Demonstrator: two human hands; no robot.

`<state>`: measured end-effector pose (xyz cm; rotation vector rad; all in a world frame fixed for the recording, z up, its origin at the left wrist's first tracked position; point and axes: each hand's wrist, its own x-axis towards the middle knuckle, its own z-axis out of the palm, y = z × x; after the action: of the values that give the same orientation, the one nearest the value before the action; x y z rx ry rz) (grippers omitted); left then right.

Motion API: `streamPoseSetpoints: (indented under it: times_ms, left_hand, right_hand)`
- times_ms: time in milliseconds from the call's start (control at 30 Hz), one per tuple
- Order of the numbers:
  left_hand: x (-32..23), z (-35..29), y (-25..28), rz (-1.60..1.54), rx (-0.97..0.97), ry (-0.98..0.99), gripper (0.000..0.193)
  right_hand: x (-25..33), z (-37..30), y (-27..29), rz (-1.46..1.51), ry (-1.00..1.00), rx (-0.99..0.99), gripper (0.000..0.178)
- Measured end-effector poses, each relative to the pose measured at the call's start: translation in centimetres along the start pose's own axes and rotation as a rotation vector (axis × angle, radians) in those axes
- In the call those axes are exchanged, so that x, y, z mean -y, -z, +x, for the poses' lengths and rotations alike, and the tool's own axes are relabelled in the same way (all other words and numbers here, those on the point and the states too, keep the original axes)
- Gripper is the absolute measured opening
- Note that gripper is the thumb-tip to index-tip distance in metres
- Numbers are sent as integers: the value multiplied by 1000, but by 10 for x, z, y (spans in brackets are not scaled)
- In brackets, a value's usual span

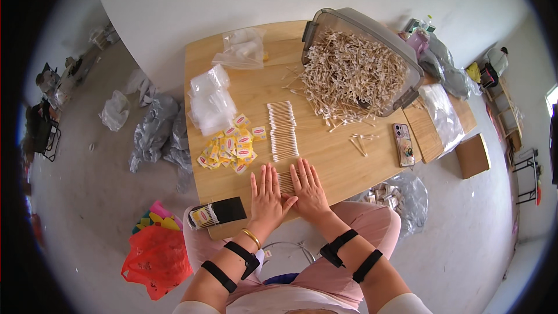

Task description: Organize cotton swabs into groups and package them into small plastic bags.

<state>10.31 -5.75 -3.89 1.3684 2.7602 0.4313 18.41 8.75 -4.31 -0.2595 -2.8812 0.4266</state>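
Observation:
A long row of cotton swabs [282,131] lies side by side on the wooden table in front of me. At its near end, my left hand [267,196] rests flat with the fingers stretched forward. My right hand [310,193] lies flat to the right of it, fingers also straight, the two thumbs meeting. Between the hands more swab sticks [286,182] show, partly covered by the fingers. To the left is a pile of small yellow and white printed labels [231,146]. A black holder [228,211] with a filled packet of swabs [203,217] sits at the table's near left corner.
A grey plastic bin [411,75] tipped on its side spills loose swabs [354,70] at the back right. Clear plastic bags [211,102] are stacked at the left. A phone [403,144] lies at the right edge. On the floor stands a red bag [157,261].

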Motion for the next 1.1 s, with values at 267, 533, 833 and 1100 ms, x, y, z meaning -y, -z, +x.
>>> streamPoseSetpoints:
  times_ms: [267,533,833,1100]
  left_hand:
    - [-2,1,8,-28,15,-89,99]
    - [-6,-5,6,-35,96,-181,89]
    - [-15,-6,15,61,88,-171,95]
    - [2,-4,7,87,1,0,97]
  right_hand:
    - [-2,0,1,-24,-5,19,85]
    - [-9,-19,28,71,-72,103,97]
    - [-13,-39,33,73,-135,84,97]
    - [-10,-11,14,33,-73,16,91]
